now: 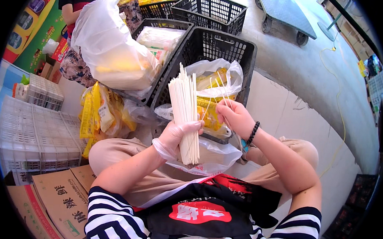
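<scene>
My left hand (pixel 177 136), in a thin clear glove, is closed round a thick upright bundle of thin pale sticks (pixel 184 102) that look like dried noodles. The tops of the bundle are uneven. To its right, my bare right hand (pixel 236 119) pinches a few loose pale sticks (pixel 220 87), which fan out above the fingers. Below the hands, a white plastic bag (pixel 219 156) lies spread between my legs. Just beyond them stands a black crate (pixel 244 66) holding yellow packets (pixel 215 112) in a white bag.
Another black crate (pixel 184 28) to the left carries a big white plastic bag (pixel 114 49). Yellow packages (pixel 97 110) lie on the floor, by white plastic crates (pixel 39 133) and cardboard boxes (pixel 62 199). Farther off are a person (pixel 68 10) and a wheeled cart (pixel 288 15).
</scene>
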`<state>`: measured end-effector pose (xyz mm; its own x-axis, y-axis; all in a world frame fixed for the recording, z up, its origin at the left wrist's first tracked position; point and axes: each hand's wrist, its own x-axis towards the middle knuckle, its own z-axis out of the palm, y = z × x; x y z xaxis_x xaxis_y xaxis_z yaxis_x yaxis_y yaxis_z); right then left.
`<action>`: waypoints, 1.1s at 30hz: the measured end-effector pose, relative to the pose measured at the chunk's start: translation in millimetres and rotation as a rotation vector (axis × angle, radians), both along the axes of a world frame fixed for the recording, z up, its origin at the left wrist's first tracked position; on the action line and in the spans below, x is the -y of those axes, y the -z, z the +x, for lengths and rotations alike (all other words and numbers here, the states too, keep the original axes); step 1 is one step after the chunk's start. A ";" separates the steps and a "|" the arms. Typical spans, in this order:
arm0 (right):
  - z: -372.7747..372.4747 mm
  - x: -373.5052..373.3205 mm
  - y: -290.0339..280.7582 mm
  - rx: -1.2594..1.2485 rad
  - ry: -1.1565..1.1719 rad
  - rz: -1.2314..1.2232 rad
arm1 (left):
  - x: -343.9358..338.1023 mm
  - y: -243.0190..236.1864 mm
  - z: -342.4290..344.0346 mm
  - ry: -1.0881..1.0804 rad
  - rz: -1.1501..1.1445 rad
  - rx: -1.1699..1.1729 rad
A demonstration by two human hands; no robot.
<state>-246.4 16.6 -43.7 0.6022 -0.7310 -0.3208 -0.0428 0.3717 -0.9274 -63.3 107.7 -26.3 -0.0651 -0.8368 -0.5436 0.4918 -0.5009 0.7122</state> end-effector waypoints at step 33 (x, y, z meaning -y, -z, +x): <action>13.2 6.7 3.9 0.112 0.204 0.421 | -0.8 1.2 -7.4 0.019 0.008 0.046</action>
